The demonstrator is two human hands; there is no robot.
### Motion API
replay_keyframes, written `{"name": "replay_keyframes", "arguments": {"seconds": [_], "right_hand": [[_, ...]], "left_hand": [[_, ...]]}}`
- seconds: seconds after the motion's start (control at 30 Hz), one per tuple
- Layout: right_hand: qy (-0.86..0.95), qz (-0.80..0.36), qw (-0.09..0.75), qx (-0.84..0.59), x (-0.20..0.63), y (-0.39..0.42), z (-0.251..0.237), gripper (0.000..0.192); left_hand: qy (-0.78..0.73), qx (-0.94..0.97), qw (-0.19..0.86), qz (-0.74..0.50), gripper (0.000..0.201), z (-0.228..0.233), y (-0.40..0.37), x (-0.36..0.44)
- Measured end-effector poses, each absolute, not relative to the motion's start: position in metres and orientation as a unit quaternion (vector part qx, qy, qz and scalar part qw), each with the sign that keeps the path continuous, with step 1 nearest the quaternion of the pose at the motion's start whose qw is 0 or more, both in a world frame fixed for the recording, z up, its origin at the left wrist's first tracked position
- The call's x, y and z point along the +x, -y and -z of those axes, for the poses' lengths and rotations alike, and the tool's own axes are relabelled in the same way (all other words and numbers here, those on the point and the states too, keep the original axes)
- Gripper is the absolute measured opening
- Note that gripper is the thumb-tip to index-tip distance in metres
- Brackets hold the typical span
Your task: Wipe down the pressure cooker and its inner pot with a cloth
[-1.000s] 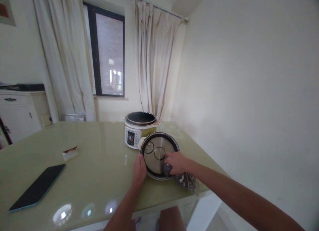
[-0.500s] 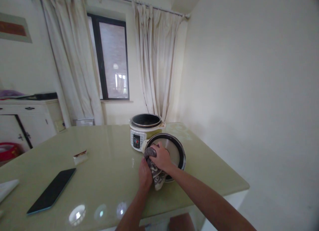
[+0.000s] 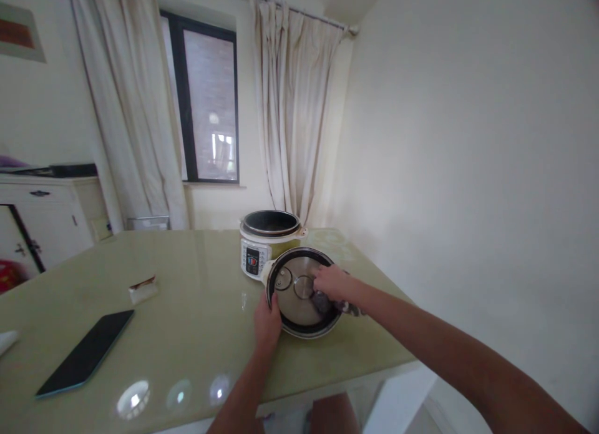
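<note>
A round pressure cooker lid [image 3: 294, 306] is tilted up with its metal inner side and dark sealing ring facing me. My left hand [image 3: 268, 321] grips its left rim, thumb over the edge. My right hand [image 3: 333, 283] is closed on a patterned grey-brown cloth [image 3: 322, 301] and presses it against the right part of the lid's inner face. Part of the cloth hangs out beyond the lid's right rim. Just behind the lid stands the white electric pressure cooker [image 3: 255, 259], uncovered, its dark inner pot [image 3: 271, 221] showing at the top.
On the left of the pale green table [image 3: 187, 334] lies a black tablet [image 3: 87, 353]. A small white packet [image 3: 143, 288] is farther back. A white object [image 3: 6, 341] sits at the left edge. Behind are a white cabinet [image 3: 51, 209], curtains and a window; a wall borders the right.
My right hand has moved the cloth from the lid's left edge across to its right side, uncovering the valve area. My left hand stays at the left rim. The view has shifted slightly.
</note>
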State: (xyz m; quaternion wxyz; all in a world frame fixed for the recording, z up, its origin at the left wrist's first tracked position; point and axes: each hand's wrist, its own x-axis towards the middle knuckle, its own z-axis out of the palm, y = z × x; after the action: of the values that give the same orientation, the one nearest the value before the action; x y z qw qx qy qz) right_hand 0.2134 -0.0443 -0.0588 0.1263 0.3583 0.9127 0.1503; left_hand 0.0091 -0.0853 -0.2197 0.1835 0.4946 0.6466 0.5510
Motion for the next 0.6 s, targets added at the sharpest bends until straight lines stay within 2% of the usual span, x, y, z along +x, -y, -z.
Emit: {"name": "replay_keyframes", "arguments": {"seconds": [0.17,0.37,0.5,0.6], "right_hand": [[-0.926,-0.203,0.025,0.317,0.179,0.012,0.037,0.02],[-0.948,-0.198,-0.012,0.25,0.164,0.009,0.045,0.027],[-0.906,-0.203,-0.021,0.37,0.189,0.009,0.053,0.025],[-0.873,-0.157,0.004,0.462,0.209,0.015,0.057,0.037]], "left_hand": [[-0.655,0.501,0.157,-0.543,0.039,0.227,0.082,0.009],[-0.678,0.505,0.138,-0.515,0.044,0.229,0.085,0.011],[-0.681,0.506,0.128,-0.514,0.043,0.227,0.084,0.013],[-0.669,0.51,0.122,-0.527,0.041,0.224,0.084,0.014]]}}
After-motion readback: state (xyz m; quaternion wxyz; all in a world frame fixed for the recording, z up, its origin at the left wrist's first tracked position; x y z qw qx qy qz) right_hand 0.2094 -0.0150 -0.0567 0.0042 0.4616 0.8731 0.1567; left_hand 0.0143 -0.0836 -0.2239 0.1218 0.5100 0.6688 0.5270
